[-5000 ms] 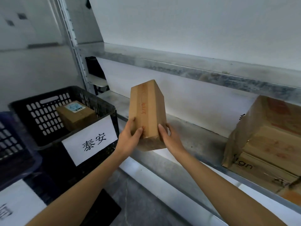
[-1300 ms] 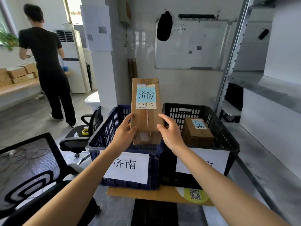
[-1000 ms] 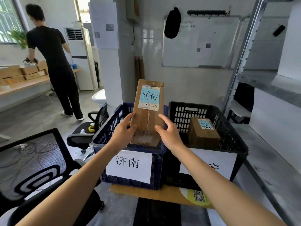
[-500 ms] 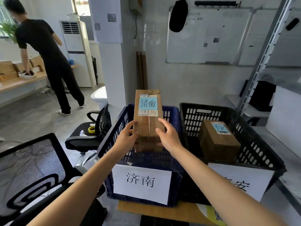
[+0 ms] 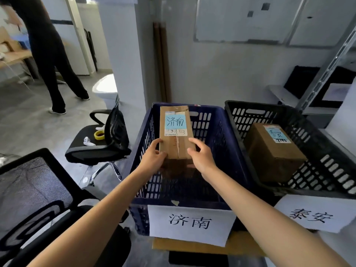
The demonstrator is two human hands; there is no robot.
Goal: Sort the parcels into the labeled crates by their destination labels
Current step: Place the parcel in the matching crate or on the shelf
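Two hands, one parcel over the blue crate

Both hands grip a long cardboard parcel (image 5: 176,132) from either side at its near end. Left hand (image 5: 153,158): fingers curled onto the left edge, thumb on the top face. Right hand (image 5: 202,158): fingers wrapped on the right edge. Parcel sits inside the opening of the blue crate (image 5: 221,135), tilted, far end up by the back wall; cannot tell whether it touches the crate floor. Pale blue sticker (image 5: 175,121) on top reads 济南; the white sign (image 5: 190,224) on the crate front reads the same.

Black crate (image 5: 331,143) just beside, to the right, touching or nearly so. It holds a second brown parcel (image 5: 273,153) with a blue sticker. Its front sign (image 5: 316,216) reads 泰安.

Left: office chair (image 5: 100,143) with a tape roll (image 5: 99,134) on the seat. Person in black (image 5: 50,54) stands well apart, far left.
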